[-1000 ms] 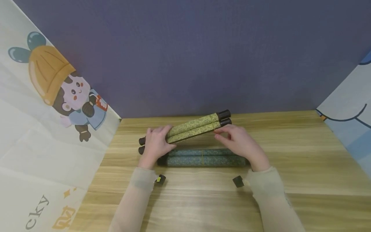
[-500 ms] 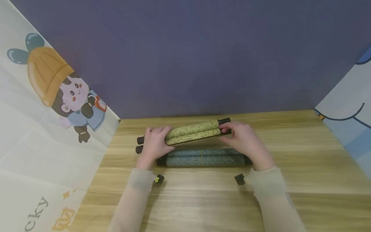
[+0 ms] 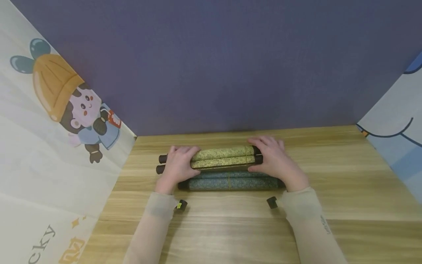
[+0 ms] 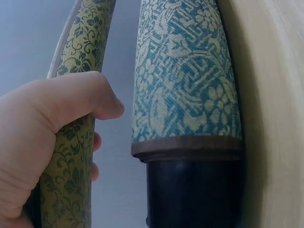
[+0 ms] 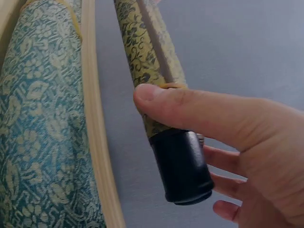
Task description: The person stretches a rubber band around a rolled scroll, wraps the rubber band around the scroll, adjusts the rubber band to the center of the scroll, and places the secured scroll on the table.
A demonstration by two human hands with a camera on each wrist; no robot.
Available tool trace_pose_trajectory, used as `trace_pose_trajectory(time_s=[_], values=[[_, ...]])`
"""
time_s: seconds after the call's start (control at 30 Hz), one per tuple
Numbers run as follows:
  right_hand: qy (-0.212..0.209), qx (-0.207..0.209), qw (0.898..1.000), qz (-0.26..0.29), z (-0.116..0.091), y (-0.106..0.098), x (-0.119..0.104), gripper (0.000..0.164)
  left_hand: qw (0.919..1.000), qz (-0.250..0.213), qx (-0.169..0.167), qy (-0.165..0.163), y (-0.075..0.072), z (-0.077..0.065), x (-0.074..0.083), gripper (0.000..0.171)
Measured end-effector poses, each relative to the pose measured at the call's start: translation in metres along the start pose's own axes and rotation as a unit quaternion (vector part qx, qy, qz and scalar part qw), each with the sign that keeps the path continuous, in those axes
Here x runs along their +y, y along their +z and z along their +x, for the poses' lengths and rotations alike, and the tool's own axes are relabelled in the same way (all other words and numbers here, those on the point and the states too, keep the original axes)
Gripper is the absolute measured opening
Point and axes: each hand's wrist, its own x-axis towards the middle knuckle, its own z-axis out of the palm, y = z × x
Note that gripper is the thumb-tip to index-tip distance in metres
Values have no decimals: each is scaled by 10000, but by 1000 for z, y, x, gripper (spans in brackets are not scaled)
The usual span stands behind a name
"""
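Observation:
A yellow-green patterned scroll (image 3: 224,152), rolled from both ends into two rolls side by side, has black end knobs. My left hand (image 3: 177,164) grips it near its left end, the thumb across the rolls in the left wrist view. At the other end my right hand (image 3: 277,159) holds it, thumb on the fabric beside a black knob (image 5: 183,166) and fingers behind. A thin yellow rubber band (image 5: 173,86) circles the scroll close to that thumb. Nearer to me lies a blue patterned scroll (image 3: 211,183), banded at its middle; neither hand grips it.
Both scrolls are over a wood-grain table (image 3: 230,234). A dark blue-grey wall (image 3: 217,66) rises behind its far edge. White printed panels stand at the left (image 3: 49,165) and right (image 3: 395,121). Small black cameras (image 3: 272,202) sit at the wrists.
The yellow scroll's right end has come down, so it lies nearly level. The rubber band appeared near that end, and my right hand went from pinching at the edge to gripping the end.

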Motion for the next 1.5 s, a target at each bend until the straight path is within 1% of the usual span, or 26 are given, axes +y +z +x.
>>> trace_pose_trajectory(time_s=[0.2, 0.43, 0.7, 1.03, 1.27, 1.5], values=[[67, -185, 9998, -87, -1, 3, 2, 94, 9998, 135, 50, 145, -2, 1, 3, 85], [73, -201, 9997, -115, -3, 3, 6, 91, 9991, 185, 186, 335, -1, 1, 6, 84], [32, -241, 9997, -69, -1, 5, 7, 94, 9991, 73, 209, 364, 2, 1, 5, 85], [-85, -232, 9997, -55, -2, 5, 6, 93, 9993, 3, 130, 358, 2, 2, 8, 83], [-180, -228, 9995, -151, -2, 4, 3, 90, 9988, 27, 210, 449, 1, 1, 11, 83], [-256, -190, 9993, -191, -2, 3, 2, 88, 9985, 26, 294, 470, 2, 1, 11, 83]])
